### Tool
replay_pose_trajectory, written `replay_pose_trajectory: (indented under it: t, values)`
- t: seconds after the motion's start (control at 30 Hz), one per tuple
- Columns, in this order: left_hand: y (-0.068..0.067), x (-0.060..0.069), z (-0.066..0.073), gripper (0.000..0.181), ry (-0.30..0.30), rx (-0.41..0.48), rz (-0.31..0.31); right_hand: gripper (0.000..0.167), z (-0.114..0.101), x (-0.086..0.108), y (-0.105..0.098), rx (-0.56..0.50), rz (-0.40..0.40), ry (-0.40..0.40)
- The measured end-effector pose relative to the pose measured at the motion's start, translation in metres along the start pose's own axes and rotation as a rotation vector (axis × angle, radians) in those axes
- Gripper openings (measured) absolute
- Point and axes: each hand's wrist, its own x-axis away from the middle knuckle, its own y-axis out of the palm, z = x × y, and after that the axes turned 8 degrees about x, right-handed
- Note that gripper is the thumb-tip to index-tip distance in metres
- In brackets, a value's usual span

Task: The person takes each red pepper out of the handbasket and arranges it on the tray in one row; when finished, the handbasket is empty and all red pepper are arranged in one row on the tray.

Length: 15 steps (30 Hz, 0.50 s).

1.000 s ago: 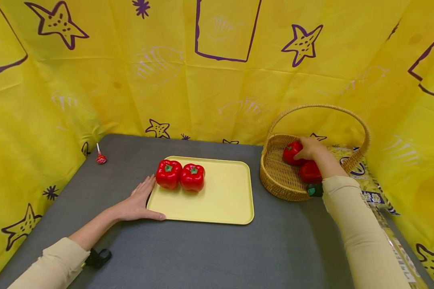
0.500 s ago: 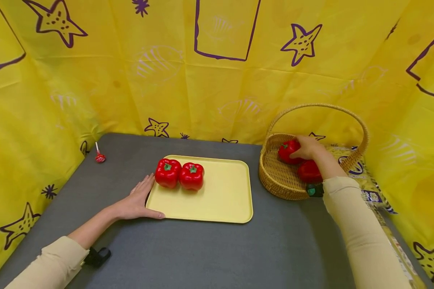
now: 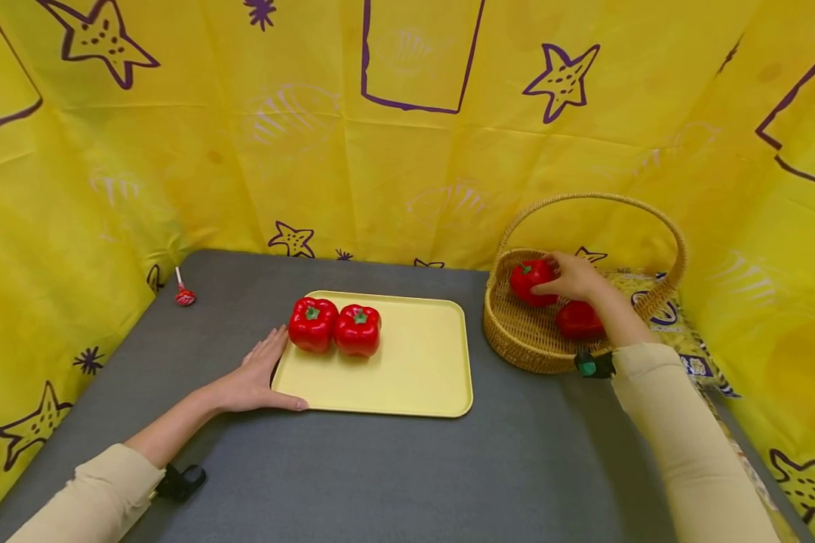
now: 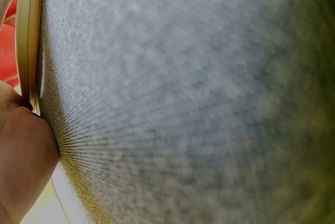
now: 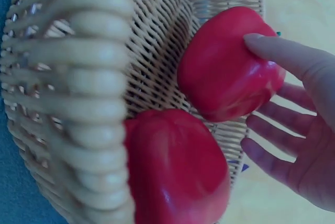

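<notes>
Notably, basket handle (image 3: 601, 195) arches over two peppers (image 3: 579, 320); lollipop (image 3: 186, 297) far left

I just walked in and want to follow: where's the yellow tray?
In the head view, the yellow tray lies just left of centre, between the left hand and the wicker basket on the right.

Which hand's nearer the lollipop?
Left. The left hand touches the tray's left end, to the right and nearer side of the lollipop. The right hand is across the table, gripping a pepper in the basket.
</notes>
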Motion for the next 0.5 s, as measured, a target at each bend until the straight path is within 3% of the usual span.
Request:
replay_pose_trajectory:
  t: [0.27,0.5]
  values:
    - [-0.001,0.000,0.000,0.129,-0.002,-0.008,0.005,0.075,-0.005,0.011,0.009,-0.088,0.082,-0.002]
    - [0.000,0.000,0.000,0.129,-0.009,-0.014,0.000,0.079,-0.006,0.017,0.018,-0.143,0.090,0.018]
